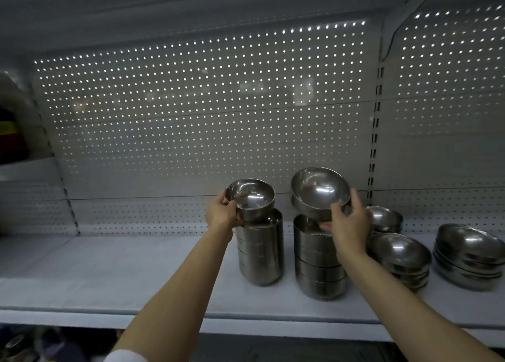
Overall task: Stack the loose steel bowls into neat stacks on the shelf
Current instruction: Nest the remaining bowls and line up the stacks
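On the white metal shelf (136,274), short stacks of shiny steel bowls (399,255) crowd the right. The left hand (222,211) pinches a small round steel bowl (251,197) atop the left tall stack (259,252); the right hand (349,219) clasps a tilted wider steel bowl (319,189) above the right tall stack (319,263).

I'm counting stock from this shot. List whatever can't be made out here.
- Bowl count in the two tall stacks: head view, seams blur together and the hands cover the tops.
- Rear short stack: mostly hidden behind the right hand.
- Items at far left: cut off by the frame edge, dark and blurred.
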`<state>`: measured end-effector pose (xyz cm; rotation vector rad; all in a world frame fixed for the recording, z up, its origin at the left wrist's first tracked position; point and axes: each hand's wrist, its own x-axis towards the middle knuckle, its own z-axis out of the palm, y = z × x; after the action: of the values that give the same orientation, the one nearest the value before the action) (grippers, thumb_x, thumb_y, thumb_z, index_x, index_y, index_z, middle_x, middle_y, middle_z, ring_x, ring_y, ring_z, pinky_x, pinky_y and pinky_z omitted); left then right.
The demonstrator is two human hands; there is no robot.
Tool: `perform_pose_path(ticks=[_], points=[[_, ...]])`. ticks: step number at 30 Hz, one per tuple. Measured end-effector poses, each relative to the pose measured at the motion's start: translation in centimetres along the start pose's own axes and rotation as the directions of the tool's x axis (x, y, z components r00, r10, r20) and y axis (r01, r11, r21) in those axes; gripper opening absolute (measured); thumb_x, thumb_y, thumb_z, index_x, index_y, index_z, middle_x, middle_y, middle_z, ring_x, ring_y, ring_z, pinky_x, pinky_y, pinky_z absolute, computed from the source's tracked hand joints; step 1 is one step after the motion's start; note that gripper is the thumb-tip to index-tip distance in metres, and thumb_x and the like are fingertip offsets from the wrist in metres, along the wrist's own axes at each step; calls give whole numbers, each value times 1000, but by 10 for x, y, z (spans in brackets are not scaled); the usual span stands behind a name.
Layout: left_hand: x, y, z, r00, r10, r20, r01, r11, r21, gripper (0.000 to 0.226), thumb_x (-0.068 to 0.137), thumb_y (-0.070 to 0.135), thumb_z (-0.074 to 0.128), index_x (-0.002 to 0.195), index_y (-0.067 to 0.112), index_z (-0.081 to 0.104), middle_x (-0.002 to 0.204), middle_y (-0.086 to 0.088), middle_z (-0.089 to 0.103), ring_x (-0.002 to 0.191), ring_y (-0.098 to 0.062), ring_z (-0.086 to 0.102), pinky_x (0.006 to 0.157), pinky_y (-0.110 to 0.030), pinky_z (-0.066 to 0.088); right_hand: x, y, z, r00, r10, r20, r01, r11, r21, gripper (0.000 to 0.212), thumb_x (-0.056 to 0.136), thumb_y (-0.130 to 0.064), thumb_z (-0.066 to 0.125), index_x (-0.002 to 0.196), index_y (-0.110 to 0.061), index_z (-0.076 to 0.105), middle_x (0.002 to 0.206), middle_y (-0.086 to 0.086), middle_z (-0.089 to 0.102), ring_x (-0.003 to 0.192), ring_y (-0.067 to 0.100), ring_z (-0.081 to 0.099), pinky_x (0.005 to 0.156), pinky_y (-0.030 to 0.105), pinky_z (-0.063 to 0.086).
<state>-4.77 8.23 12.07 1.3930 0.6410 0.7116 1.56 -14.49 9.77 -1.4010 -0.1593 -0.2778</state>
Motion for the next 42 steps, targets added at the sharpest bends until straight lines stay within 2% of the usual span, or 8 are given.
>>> perform_pose_path(ticks=[7,11,30,33,35,37,39,42], points=[[18,-3,1,997,-26,79,22,999,43,55,95,2,58,145,22,49,138,-7,55,76,-17,60,68,-40,63,-7,0,8,996,20,-89,-20,1000,0,62,95,-11,53,149,-31,29,145,5,43,83,28,70,58,26,60],[20,-7,0,996,-33,87,27,998,64,54,96,3,58,146,20,48,143,-8,50,80,-18,57,55,-35,60,-4,-3,8,996,7,-92,-9,1000,-21,61,95,-11,53,148,-31,31,141,6,49,73,23,72,61,32,60],[24,-12,4,998,10,63,-28,958,284,29,96,10,59,124,20,64,111,-9,64,65,-17,56,78,-47,61,5,0,0,999,17,-41,-18,999,-27,56,94,-11,51,146,-26,37,124,7,60,60,23,71,62,39,61],[23,-16,1,998,29,49,-42,958,284,41,95,17,64,135,16,58,117,-8,64,76,-22,62,85,-47,60,4,0,-1,999,9,-36,-10,999,-40,52,94,-12,51,142,-25,41,119,9,62,58,21,71,60,37,61],[23,-19,0,997,60,39,-69,949,306,24,93,21,65,116,17,68,106,-5,69,91,-27,65,87,-47,59,2,1,-2,999,7,-35,-8,999,-45,51,94,-11,51,142,-25,42,121,8,60,59,22,71,59,36,60],[20,-23,0,995,102,24,-104,928,358,12,93,23,62,85,17,69,80,-3,66,79,-22,61,75,-38,57,0,2,-3,999,4,-32,-5,999,-43,50,93,-10,51,141,-26,43,123,7,59,62,24,71,58,35,60],[18,-27,0,992,122,19,-119,914,387,20,94,25,59,83,12,68,70,-3,60,66,-17,50,59,-28,41,-1,2,-4,999,-2,-33,1,999,-43,48,93,-11,50,138,-28,45,122,8,60,64,25,72,57,34,60],[16,-30,0,990,142,4,-134,923,362,20,94,23,58,84,8,68,69,-4,59,66,-17,49,59,-28,35,-1,-1,-5,999,-7,-35,5,998,-55,42,93,-13,51,131,-30,51,114,6,63,60,25,71,56,36,60]])
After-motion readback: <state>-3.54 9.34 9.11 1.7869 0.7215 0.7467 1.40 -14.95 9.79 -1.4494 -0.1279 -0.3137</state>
